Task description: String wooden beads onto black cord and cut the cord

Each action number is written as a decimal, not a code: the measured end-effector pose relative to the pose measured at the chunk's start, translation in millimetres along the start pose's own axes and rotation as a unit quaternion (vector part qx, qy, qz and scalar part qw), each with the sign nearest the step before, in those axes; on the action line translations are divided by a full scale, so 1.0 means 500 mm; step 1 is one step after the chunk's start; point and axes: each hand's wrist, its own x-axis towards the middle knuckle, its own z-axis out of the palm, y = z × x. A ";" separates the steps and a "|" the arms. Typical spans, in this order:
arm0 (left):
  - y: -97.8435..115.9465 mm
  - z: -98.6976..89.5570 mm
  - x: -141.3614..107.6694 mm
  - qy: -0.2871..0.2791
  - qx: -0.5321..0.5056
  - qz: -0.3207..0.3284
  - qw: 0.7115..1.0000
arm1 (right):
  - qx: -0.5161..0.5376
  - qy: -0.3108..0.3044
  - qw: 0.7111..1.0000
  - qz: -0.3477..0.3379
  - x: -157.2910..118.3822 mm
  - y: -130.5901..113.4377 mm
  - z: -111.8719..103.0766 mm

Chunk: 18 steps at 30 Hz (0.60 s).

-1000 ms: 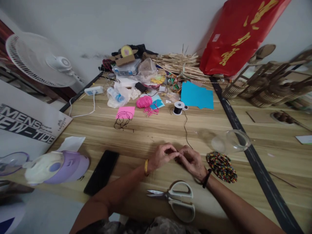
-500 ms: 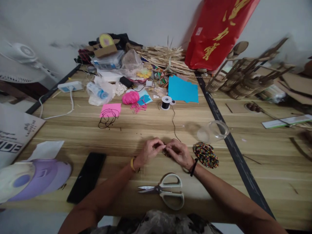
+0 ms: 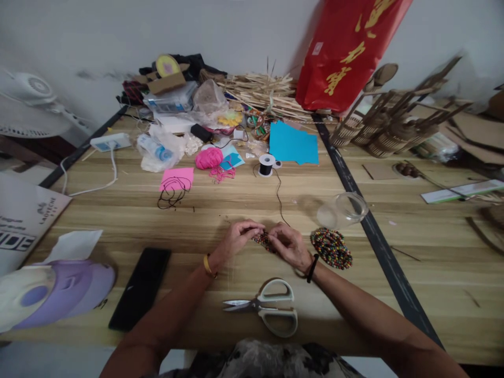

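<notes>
Near the middle of the wooden table, my left hand point(image 3: 239, 238) and my right hand point(image 3: 289, 245) are close together at a small beaded piece point(image 3: 262, 239) of dark and coloured beads. The left fingers pinch at its upper left edge. My right thumb and fingertips close on its right side. Black cord point(image 3: 280, 197) runs from a white spool point(image 3: 266, 165) down to my right hand. A coiled heap of multicoloured beads point(image 3: 331, 248) lies right of that hand. Open scissors point(image 3: 262, 307) rest below both hands.
A clear round container point(image 3: 352, 209) stands behind the bead heap. A black phone point(image 3: 140, 289) and a purple-white device point(image 3: 65, 291) are at the left. Pink yarn point(image 3: 209, 158), blue paper point(image 3: 293, 143) and pink paper point(image 3: 176, 179) lie farther back.
My left hand has moved slightly left, away from the right hand, and more of the beaded piece shows between them. The view has shifted a little.
</notes>
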 end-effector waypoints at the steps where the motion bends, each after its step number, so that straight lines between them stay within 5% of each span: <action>1: 0.000 -0.001 0.000 -0.003 0.011 0.004 1.000 | -0.001 0.000 1.000 0.002 0.000 0.000 0.000; 18: 0.016 0.013 0.002 -0.003 0.008 -0.003 1.000 | 0.015 0.004 1.000 0.008 -0.001 0.002 0.001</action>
